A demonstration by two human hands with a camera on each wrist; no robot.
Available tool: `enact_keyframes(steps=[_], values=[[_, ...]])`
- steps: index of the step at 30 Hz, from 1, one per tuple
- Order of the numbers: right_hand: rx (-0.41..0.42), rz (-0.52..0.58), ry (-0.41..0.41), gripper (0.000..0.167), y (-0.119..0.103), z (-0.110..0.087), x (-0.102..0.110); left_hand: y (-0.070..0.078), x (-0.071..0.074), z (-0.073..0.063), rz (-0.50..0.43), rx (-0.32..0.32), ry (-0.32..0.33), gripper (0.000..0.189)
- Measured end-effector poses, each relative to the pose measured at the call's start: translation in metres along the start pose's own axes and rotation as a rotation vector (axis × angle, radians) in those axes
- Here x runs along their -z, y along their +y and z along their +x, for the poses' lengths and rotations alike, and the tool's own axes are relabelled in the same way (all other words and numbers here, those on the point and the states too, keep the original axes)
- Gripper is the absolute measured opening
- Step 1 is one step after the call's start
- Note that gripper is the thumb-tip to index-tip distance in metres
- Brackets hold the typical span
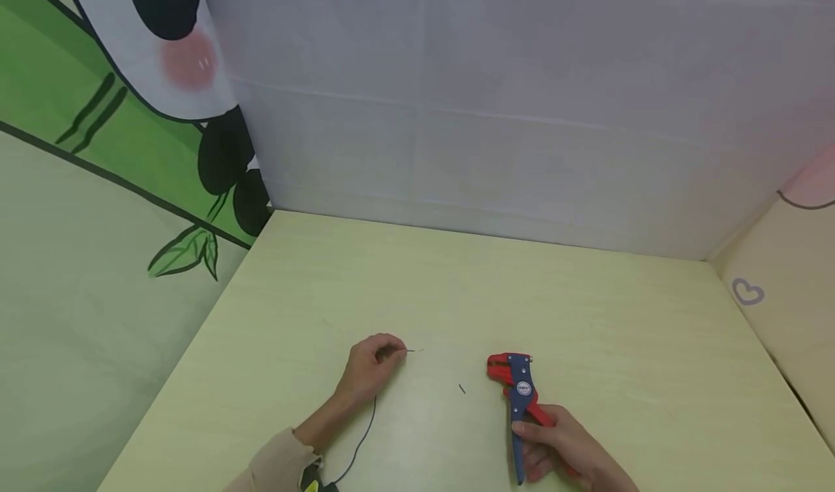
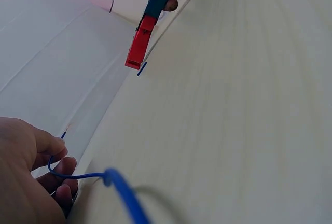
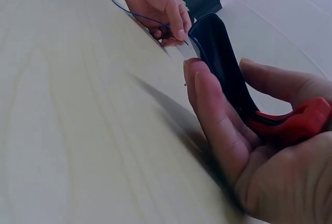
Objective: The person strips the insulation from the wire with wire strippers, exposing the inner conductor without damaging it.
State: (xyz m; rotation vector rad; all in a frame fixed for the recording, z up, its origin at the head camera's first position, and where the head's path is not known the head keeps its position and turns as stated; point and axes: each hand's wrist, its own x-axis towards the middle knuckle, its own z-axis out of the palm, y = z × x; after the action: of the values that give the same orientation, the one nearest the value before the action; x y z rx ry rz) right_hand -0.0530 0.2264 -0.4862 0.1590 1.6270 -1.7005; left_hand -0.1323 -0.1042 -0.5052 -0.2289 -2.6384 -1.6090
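Note:
Between thumb and fingertips, my left hand (image 1: 368, 367) pinches a thin blue wire (image 1: 367, 432) close to its end. A short bare tip (image 2: 67, 127) sticks out past the blue covering in the left wrist view. The rest of the wire runs back under the left forearm. My right hand (image 1: 564, 445) grips a wire stripper (image 1: 520, 398) with a red head and red and blue handles, its head pointing away from me. Seen from the right wrist, fingers lie along the blue handle (image 3: 218, 53), and the red handle (image 3: 306, 123) sits against the palm.
A short piece of blue insulation (image 1: 462, 388) lies on the pale wooden table (image 1: 457, 282) between the hands. A dark wrist device (image 1: 312, 475) is on the left wrist. Grey cloth (image 1: 489, 115) hangs behind the table, with printed panels at both sides.

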Motion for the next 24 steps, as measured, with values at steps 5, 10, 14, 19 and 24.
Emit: enact_keyframes(steps=[5, 10, 14, 19, 24], values=[[-0.027, -0.043, -0.007, 0.033, -0.002, -0.003, 0.001, 0.003, 0.001, -0.002, 0.002, -0.012, 0.002, 0.009], [-0.028, -0.026, -0.049, 0.035, -0.002, -0.01, 0.003, 0.005, 0.003, -0.003, -0.014, -0.017, -0.002, 0.01], [-0.031, -0.099, 0.011, 0.042, -0.001, -0.015, -0.001, 0.006, 0.005, -0.005, -0.037, -0.013, -0.014, 0.012], [-0.042, -0.343, 0.186, 0.034, -0.004, -0.016, -0.01, 0.008, 0.007, -0.007, -0.023, -0.012, -0.024, 0.011], [0.001, -0.641, 0.418, 0.019, -0.009, -0.016, -0.026, 0.015, 0.012, -0.01, -0.005, 0.013, -0.045, 0.012]])
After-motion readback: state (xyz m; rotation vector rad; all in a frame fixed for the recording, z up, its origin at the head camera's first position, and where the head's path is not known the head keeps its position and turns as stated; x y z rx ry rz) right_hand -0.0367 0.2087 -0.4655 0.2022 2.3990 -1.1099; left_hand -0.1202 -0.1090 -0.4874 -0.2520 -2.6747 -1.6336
